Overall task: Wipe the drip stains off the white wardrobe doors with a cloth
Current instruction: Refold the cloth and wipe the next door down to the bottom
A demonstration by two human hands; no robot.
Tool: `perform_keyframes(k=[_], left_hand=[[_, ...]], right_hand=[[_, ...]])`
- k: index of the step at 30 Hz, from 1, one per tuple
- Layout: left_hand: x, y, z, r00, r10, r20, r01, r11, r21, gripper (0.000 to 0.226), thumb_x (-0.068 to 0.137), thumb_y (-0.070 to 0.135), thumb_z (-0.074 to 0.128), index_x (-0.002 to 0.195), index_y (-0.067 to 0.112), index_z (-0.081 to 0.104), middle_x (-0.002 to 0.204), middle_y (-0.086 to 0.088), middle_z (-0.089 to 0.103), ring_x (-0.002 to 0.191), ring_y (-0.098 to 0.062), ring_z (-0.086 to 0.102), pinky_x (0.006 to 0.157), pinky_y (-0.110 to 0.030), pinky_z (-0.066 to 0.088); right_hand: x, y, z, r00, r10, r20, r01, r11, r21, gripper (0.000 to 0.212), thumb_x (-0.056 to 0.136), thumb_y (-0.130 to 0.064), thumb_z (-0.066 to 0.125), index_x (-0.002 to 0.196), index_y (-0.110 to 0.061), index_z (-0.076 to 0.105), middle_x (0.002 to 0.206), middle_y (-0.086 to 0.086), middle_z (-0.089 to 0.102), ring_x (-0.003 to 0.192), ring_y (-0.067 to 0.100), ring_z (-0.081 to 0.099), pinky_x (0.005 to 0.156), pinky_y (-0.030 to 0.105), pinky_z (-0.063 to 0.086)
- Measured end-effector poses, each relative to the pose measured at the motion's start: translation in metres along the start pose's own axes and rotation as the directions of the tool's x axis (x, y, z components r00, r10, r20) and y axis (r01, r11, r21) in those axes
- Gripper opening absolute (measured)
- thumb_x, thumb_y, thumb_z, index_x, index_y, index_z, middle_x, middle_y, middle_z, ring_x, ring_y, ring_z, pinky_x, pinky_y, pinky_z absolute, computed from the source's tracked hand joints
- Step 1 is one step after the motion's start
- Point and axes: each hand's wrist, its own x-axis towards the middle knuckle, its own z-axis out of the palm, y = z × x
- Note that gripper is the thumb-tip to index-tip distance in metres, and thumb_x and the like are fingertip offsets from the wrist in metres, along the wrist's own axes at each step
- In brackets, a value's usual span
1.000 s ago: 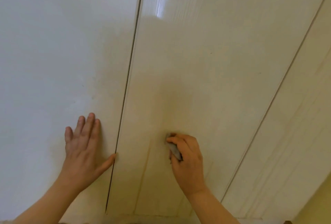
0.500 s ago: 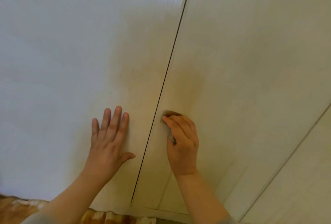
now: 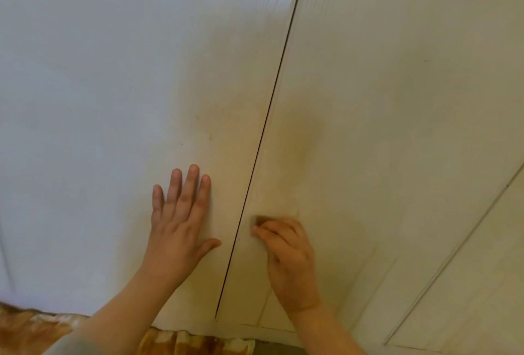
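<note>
Two white wardrobe doors fill the view, split by a dark vertical gap. My left hand (image 3: 181,224) lies flat with straight fingers on the left door (image 3: 99,99). My right hand (image 3: 286,258) curls its fingers round a small folded cloth (image 3: 259,220) and presses it on the right door (image 3: 382,99), just right of the gap. Only a brownish-grey corner of the cloth shows above my fingertips. A faint thin drip line (image 3: 265,309) runs down the right door beside my wrist.
A third door panel (image 3: 482,283) lies at the far right behind another seam. Orange and white patterned fabric (image 3: 198,343) shows below the doors' bottom edge.
My right hand with the cloth has slid down the right door near the gap. The view has shifted a little, and my left hand stays flat on the left door.
</note>
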Motion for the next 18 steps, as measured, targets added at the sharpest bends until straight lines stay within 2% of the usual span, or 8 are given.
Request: perform_keyframes(k=[4, 7, 9, 12, 16, 18], left_hand=[[0.0, 0.002, 0.0, 1.0, -0.012, -0.007, 0.012, 1.0, -0.002, 0.147, 0.051, 0.042, 0.094, 0.158, 0.013, -0.001, 0.166, -0.011, -0.005, 0.152, -0.036, -0.005, 0.119, -0.056, -0.001], [0.0, 0.006, 0.0, 1.0, -0.025, -0.003, 0.025, 1.0, -0.003, 0.147, 0.05, 0.04, 0.095, 0.158, 0.012, -0.001, 0.165, -0.014, -0.003, 0.151, -0.037, -0.005, 0.119, -0.056, -0.002], [0.001, 0.007, -0.001, 1.0, -0.031, 0.003, 0.031, 0.999, 0.005, 0.147, 0.05, 0.04, 0.095, 0.158, 0.011, -0.001, 0.165, -0.015, -0.002, 0.151, -0.037, -0.005, 0.119, -0.055, -0.001], [0.0, 0.006, -0.001, 0.999, -0.039, 0.014, 0.039, 0.999, 0.024, 0.147, 0.05, 0.04, 0.095, 0.158, 0.01, 0.0, 0.165, -0.015, -0.002, 0.151, -0.037, -0.005, 0.119, -0.055, -0.001], [0.0, 0.009, -0.003, 0.998, -0.05, 0.029, 0.049, 0.999, 0.022, 0.146, 0.05, 0.039, 0.095, 0.158, 0.009, 0.001, 0.165, -0.016, -0.002, 0.151, -0.038, -0.004, 0.119, -0.056, 0.0], [0.0, 0.01, -0.005, 0.998, -0.049, 0.036, 0.049, 0.999, 0.023, 0.145, 0.052, 0.038, 0.095, 0.158, 0.01, 0.0, 0.165, -0.016, -0.002, 0.151, -0.038, -0.003, 0.118, -0.057, 0.003]], right_hand=[[0.047, 0.013, -0.034, 0.96, 0.085, -0.265, -0.103, 0.993, -0.053, 0.031, 0.083, 0.013, 0.054, 0.101, -0.001, 0.075, 0.101, 0.01, 0.07, 0.101, 0.023, 0.058, 0.095, 0.027, 0.046], [0.049, 0.026, -0.035, 0.944, 0.115, -0.31, -0.156, 0.982, -0.108, 0.032, 0.08, 0.016, 0.055, 0.101, 0.0, 0.075, 0.098, 0.011, 0.07, 0.102, 0.022, 0.056, 0.098, 0.023, 0.041], [0.037, 0.025, -0.027, 0.959, 0.092, -0.266, -0.117, 0.99, -0.08, 0.029, 0.09, 0.005, 0.049, 0.098, 0.0, 0.075, 0.096, 0.011, 0.07, 0.102, 0.02, 0.056, 0.098, 0.02, 0.04], [0.001, 0.023, -0.017, 0.995, 0.011, -0.102, -0.015, 0.999, -0.041, 0.038, 0.104, -0.012, 0.043, 0.093, 0.0, 0.077, 0.093, 0.01, 0.07, 0.099, 0.018, 0.057, 0.091, 0.025, 0.047], [-0.04, 0.029, -0.014, 0.992, 0.017, 0.123, -0.011, 0.999, -0.051, 0.028, 0.098, -0.013, 0.05, 0.09, -0.005, 0.076, 0.093, 0.003, 0.068, 0.095, 0.019, 0.059, 0.078, 0.034, 0.053], [-0.038, 0.027, -0.021, 0.992, 0.054, 0.114, -0.051, 0.998, -0.036, 0.024, 0.091, -0.008, 0.052, 0.093, -0.005, 0.076, 0.095, 0.003, 0.068, 0.097, 0.018, 0.058, 0.081, 0.032, 0.052]])
